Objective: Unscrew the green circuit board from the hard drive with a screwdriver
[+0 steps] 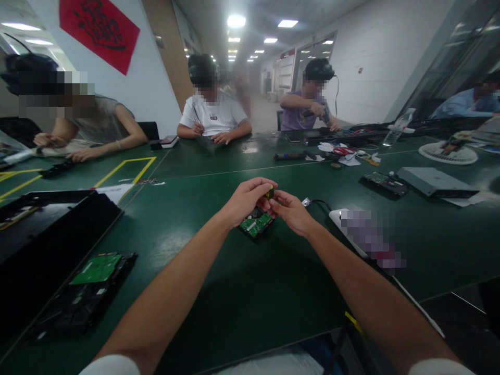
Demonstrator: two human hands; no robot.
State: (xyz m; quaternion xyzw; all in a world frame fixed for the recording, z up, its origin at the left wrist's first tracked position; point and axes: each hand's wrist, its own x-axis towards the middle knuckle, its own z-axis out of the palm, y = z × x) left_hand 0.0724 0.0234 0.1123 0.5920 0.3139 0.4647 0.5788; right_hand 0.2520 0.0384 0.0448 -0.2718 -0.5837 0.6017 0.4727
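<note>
My left hand (250, 198) is closed around the yellow-and-black handle (270, 192) of what looks like a short screwdriver. My right hand (291, 211) pinches close below that handle, its fingertips meeting those of the left; exactly what they grip is partly hidden. Directly under both hands lies a hard drive (255, 225) with its green circuit board facing up. Its far part is covered by my fingers, and so is the tool's tip.
To the left are a black open case (78, 208) and another hard drive (94, 281). A power strip (347, 232) with its cable lies right. Farther right are a drive (384, 185), a grey box (437, 181) and a bottle (398, 127). Several people sit around the green table (187, 224).
</note>
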